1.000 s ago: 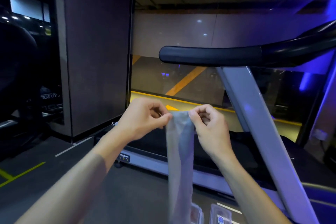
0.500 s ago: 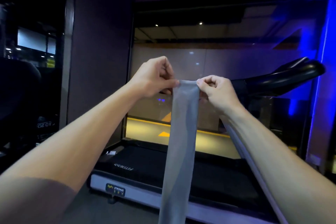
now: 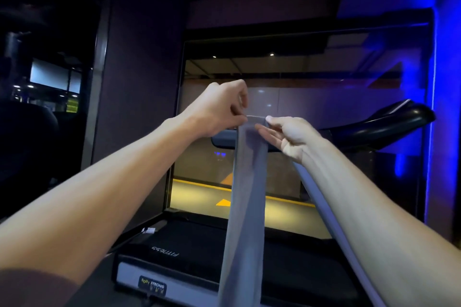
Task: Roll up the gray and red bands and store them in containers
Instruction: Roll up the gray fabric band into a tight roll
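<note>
The gray band (image 3: pixel 245 194) hangs down the middle of the frame; my left hand (image 3: pixel 219 108) and right hand (image 3: pixel 290 134) pinch its top edge, above the treadmill (image 3: pixel 199 252).

Gray band (image 3: pixel 245 182): thin, smooth, matt stretch material, faintly translucent. Treadmill deck (image 3: pixel 199 244): black belt, matt, finely textured; end cap (image 3: pixel 129 279) smooth gray, likely plastic. Handrail (image 3: pixel 389 127): black, glossy padding. Upright (image 3: pixel 331 227): smooth, satin-finished metal. Window pane (image 3: pixel 324 107): glass, reflective.
</note>
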`<state>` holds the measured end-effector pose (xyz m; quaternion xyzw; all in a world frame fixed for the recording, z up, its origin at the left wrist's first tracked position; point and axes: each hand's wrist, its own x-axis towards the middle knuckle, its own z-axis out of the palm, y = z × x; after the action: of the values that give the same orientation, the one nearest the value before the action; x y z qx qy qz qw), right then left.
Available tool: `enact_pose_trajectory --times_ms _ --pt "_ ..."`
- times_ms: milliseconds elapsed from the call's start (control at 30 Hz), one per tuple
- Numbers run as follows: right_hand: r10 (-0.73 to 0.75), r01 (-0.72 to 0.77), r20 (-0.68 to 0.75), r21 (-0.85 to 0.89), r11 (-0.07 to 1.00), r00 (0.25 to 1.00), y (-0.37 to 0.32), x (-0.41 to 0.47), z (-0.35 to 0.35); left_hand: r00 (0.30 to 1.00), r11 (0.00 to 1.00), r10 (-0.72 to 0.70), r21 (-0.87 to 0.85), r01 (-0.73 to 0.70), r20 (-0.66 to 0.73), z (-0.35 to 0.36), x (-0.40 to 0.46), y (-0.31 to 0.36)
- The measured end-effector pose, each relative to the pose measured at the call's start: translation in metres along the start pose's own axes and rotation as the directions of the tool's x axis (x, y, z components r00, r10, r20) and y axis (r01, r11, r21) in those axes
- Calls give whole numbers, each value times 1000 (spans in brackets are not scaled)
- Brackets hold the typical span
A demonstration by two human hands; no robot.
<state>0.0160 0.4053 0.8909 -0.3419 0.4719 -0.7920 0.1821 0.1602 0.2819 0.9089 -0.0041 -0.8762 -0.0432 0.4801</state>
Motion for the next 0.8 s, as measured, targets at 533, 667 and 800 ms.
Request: enact_pose_trajectory --times_ms 533,667,800 --pt "-211 192 93 181 964 973 -39 2 10 931 913 -211 -400 79 -298 0 11 32" --pt "-195 179 81 178 968 977 -34 6 -1 962 936 -184 -336 108 -203 -4 24 25" --pt "-144 129 61 200 971 988 -24 12 -8 990 985 -71 -167 50 -121 3 30 12"
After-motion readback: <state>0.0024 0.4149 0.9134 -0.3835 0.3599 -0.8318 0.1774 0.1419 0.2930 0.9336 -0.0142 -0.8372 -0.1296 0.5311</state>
